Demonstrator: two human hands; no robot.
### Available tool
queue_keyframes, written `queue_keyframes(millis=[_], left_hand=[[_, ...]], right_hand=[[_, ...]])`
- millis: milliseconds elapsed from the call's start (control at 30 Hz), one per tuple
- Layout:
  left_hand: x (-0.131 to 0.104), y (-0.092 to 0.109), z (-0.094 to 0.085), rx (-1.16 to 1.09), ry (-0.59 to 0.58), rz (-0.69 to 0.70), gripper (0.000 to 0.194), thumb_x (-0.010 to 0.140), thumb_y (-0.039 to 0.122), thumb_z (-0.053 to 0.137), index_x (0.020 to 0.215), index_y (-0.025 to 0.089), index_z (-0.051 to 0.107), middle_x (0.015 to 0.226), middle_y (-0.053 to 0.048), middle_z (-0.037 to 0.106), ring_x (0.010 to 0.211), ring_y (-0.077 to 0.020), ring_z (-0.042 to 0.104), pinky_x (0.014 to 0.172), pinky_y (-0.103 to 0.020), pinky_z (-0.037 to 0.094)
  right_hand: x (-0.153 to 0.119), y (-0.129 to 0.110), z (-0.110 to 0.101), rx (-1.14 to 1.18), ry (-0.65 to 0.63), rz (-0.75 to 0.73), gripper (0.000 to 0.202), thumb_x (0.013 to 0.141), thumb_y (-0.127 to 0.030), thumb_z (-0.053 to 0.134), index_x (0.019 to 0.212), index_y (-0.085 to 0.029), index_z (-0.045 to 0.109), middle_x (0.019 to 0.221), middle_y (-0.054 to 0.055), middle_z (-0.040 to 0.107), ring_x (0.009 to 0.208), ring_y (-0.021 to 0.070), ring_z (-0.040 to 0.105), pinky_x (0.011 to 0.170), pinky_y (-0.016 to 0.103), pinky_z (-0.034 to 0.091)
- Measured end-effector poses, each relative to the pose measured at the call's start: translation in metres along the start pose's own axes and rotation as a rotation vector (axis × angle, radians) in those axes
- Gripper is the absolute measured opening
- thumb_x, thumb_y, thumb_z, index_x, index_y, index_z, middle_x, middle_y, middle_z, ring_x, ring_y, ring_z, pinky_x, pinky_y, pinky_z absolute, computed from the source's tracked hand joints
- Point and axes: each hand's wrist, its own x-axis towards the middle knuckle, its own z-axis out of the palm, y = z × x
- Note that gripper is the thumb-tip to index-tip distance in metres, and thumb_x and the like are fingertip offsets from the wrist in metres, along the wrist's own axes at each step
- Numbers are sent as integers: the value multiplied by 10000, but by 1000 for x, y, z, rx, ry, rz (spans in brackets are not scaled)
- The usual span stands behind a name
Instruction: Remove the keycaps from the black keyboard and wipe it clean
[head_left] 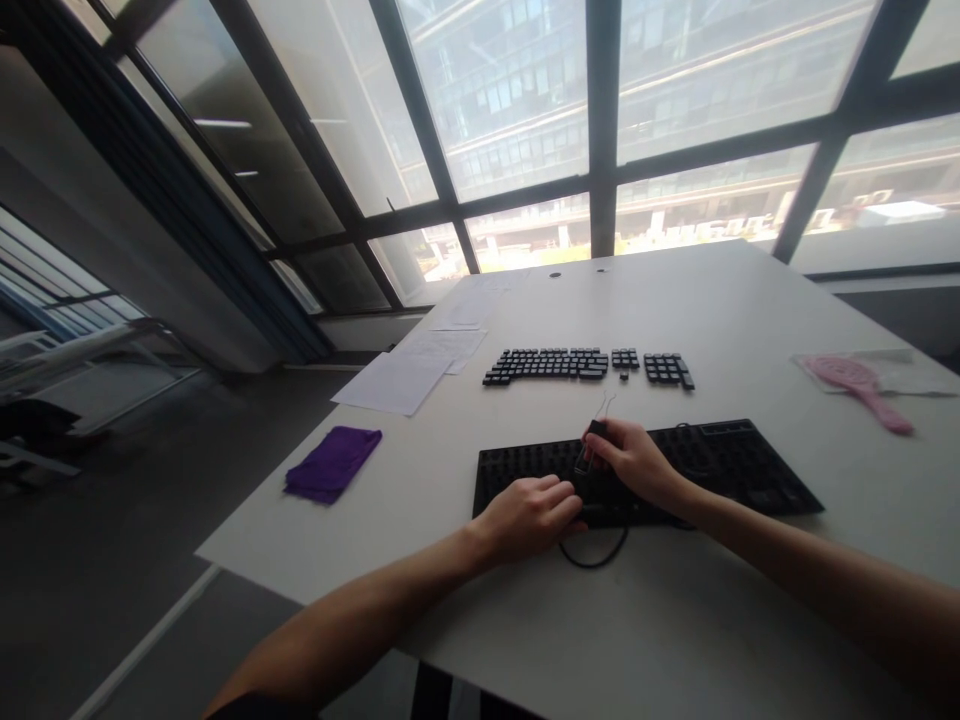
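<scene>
A black keyboard (735, 465) lies on the white table, its key area dark, with many caps apparently off. My right hand (634, 455) is closed around a keycap puller (598, 428) with a black grip; thin wire prongs stick up from one end and a wire loop points down at the keyboard's middle. My left hand (532, 515) grips the keyboard's near edge, left of centre, fingers together and bent over it. Beyond the keyboard, removed black keycaps (547, 364) are set out in keyboard order in separate blocks. What the puller's lower end touches is hard to make out.
A folded purple cloth (334, 464) lies at the table's left edge, with paper sheets (405, 375) behind it. On the right, a pink hairbrush (859, 385) rests by a clear plastic bag (900, 372). The keyboard's cable (596, 563) loops out in front.
</scene>
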Motion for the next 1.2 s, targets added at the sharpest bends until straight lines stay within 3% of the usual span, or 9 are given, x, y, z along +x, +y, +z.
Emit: queue_keyframes(millis=[333, 600, 967, 1100, 1200], left_hand=[[-2, 2, 4, -99, 38, -71, 257, 1021, 365, 414, 949, 152, 538, 837, -46, 576, 766, -174, 587, 690, -290, 508], [-4, 0, 4, -230, 91, -140, 253, 1010, 388, 434, 994, 160, 542, 871, -60, 577, 762, -172, 583, 674, -274, 497], [-7, -8, -1, -615, 349, -504, 265, 986, 423, 475, 990, 172, 560, 900, -54, 594, 820, -176, 556, 774, -293, 451], [-8, -15, -5, -679, 505, -710, 321, 971, 474, 483, 963, 171, 587, 789, -12, 585, 706, -149, 528, 662, -260, 429], [-9, -35, -16, -715, 611, -803, 332, 967, 485, 489, 969, 171, 596, 717, 12, 554, 632, -127, 502, 588, -235, 401]], right_hand=[[0, 0, -2, -8, -1, 9, 244, 894, -376, 583, 816, -156, 652, 686, 28, 669, 628, 180, 603, 613, 297, 474], [0, -2, -3, 33, -4, 24, 245, 891, -384, 581, 814, -160, 639, 680, 30, 667, 607, 175, 604, 597, 297, 478], [1, 0, -3, 56, -11, 25, 229, 885, -368, 586, 813, -156, 638, 690, 27, 665, 617, 171, 609, 606, 294, 485], [0, 0, -4, 25, -15, 22, 243, 891, -378, 582, 824, -153, 643, 703, 31, 677, 624, 170, 611, 621, 298, 483], [0, -1, -4, 17, -13, 30, 257, 891, -392, 580, 820, -153, 641, 696, 33, 676, 619, 171, 613, 611, 296, 478]])
